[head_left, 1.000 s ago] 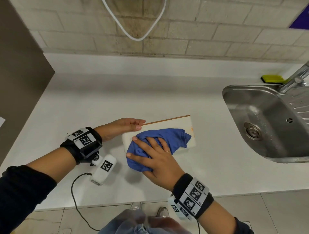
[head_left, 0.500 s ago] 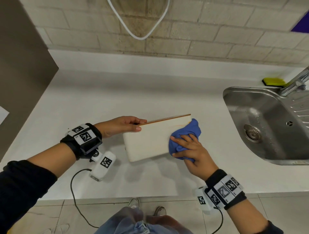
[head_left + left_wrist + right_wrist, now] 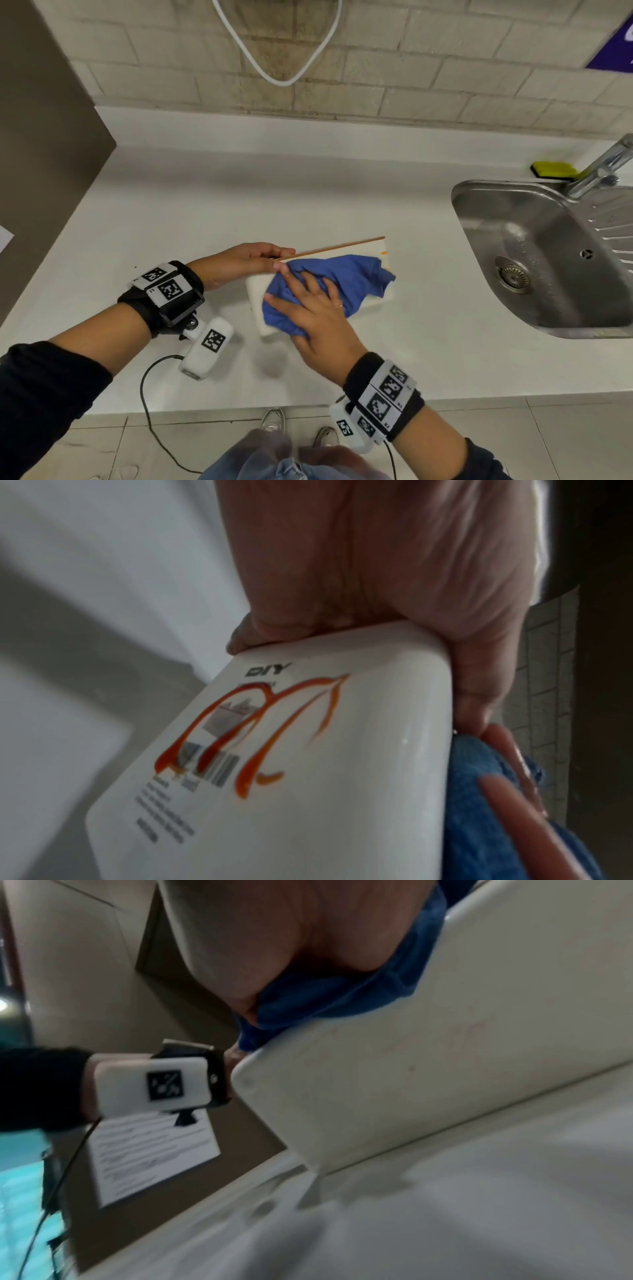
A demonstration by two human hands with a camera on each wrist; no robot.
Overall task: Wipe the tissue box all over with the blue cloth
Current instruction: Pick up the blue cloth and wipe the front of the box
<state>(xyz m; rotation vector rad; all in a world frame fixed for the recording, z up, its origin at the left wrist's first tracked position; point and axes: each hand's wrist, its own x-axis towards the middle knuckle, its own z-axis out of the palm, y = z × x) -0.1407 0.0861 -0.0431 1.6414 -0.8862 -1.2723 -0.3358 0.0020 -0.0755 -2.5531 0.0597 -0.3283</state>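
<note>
blue cloth [image 3: 337, 286] lies under the right hand [image 3: 318, 318], its fingers flat, pressing; left hand [image 3: 239, 263] grasps the tissue box [image 3: 258, 310] end, steadying it.

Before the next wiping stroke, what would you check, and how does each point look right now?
1. Box steadied: left hand grips the tissue box at its left end. Ok.
2. Cloth under control: right hand presses the blue cloth flat on the box's upper face. Ok.
3. Cloth clear of the sink: it lies on the box, well apart. Ok.
4. Box supported: tilted, its lower edge on the counter. Ok.
5. Orange marks on the labelled face: present, not wiped. Not ok.
6. Face under the cloth clean: hidden. Cannot tell.
</note>
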